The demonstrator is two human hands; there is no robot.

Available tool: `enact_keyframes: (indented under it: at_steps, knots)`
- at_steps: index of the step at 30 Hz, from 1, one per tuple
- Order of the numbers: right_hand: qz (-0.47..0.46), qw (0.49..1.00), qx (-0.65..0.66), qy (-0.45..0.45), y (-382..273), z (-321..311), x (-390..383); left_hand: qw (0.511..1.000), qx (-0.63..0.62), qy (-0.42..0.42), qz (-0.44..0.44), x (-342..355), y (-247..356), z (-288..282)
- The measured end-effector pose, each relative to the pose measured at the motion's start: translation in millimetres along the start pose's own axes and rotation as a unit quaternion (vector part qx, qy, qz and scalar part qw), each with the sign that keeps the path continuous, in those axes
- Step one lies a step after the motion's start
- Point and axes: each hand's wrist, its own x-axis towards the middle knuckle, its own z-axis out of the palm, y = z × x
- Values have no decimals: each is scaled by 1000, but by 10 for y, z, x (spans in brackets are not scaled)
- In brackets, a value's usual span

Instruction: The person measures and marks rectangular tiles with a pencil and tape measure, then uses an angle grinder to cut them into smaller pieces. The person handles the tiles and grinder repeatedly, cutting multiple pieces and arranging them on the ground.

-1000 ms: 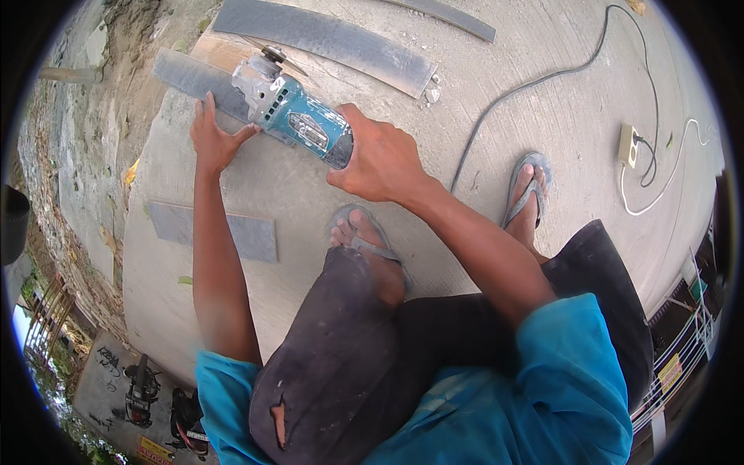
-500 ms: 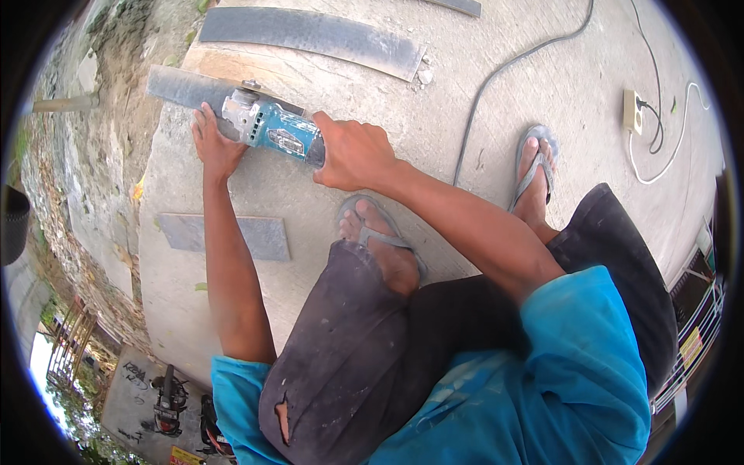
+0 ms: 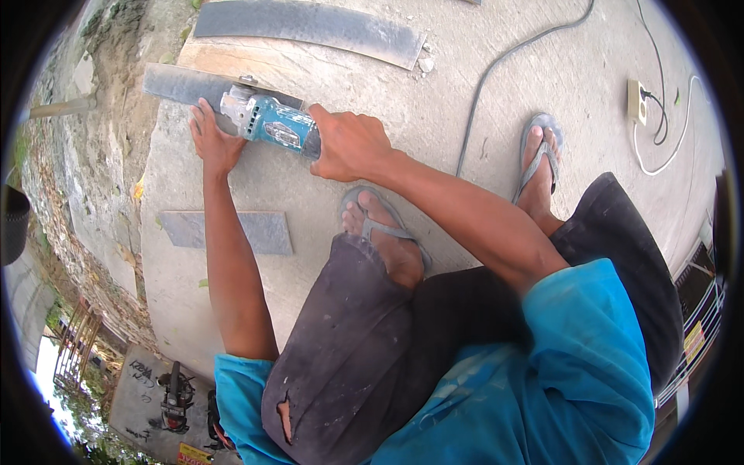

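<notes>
My right hand [image 3: 353, 143] is wrapped round the rear body of a teal angle grinder [image 3: 280, 124]. The grinder's scuffed metal head points left, over a long grey tile [image 3: 172, 82] lying on the concrete. Its disc shows only as a thin edge, and I cannot tell how deep it sits in the tile. Beside the head, my left hand [image 3: 217, 147] rests its outstretched fingers on the tile's near edge, thumb spread toward the grinder. Closer to me, a shorter grey tile [image 3: 267, 234] lies flat, partly hidden by my left forearm.
Beyond the work lies another long grey tile strip [image 3: 310, 29], with small rubble at its right end. A dark cable [image 3: 474, 101] crosses the concrete near my feet. On the right sits an extension socket [image 3: 636, 103] with cords. Rough ground borders the slab at left.
The whole view has shifted slightly. The grinder and both hands hold nearly the same places against the tile.
</notes>
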Motion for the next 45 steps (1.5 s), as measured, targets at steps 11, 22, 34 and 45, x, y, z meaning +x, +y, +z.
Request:
enact_keyframes:
  at_steps: [11, 22, 34, 45]
  knots:
    - [2, 1000, -5, -4, 8, 11, 20, 1000, 1, 5, 13, -20, 39, -40]
    - [-5, 1000, 0, 0, 75, 18, -51, 1000, 5, -10, 3, 9, -18, -13]
    - [-3, 1000, -11, -16, 155, 14, -126, 1000, 17, -3, 23, 42, -40, -18]
    - [4, 1000, 5, -23, 171, -30, -202, 1000, 8, -29, -4, 17, 2, -65]
